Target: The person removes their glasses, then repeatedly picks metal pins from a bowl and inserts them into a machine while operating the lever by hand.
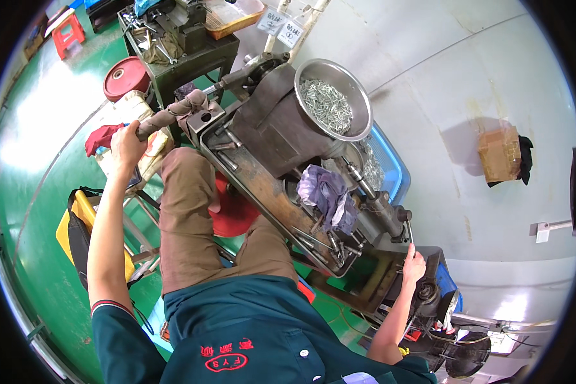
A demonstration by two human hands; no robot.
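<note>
My left hand [128, 144] is closed around the end of a long lever [166, 117] wrapped in brown cloth, at the left end of a small bench lathe. Over on the right, my right hand [414, 264] grips a short metal crank handle [409, 229] on the tailstock [385, 214]. A steel bowl [367, 102] full of small silvery metal pins [326, 105] sits on top of the dark headstock cover [272, 125]. A crumpled purple rag [329, 195] hangs over the middle of the lathe, hiding part of it. Whatever the spindle holds is hidden from me.
Behind the bowl is a blue plastic basket [395, 163] with more metal pieces. Loose bits and rods [342, 249] lie on the tray's front corner. A second workbench [192, 54] stands far left, near a red round drum [127, 78]. A yellow-and-black bag [77, 230] hangs at my left.
</note>
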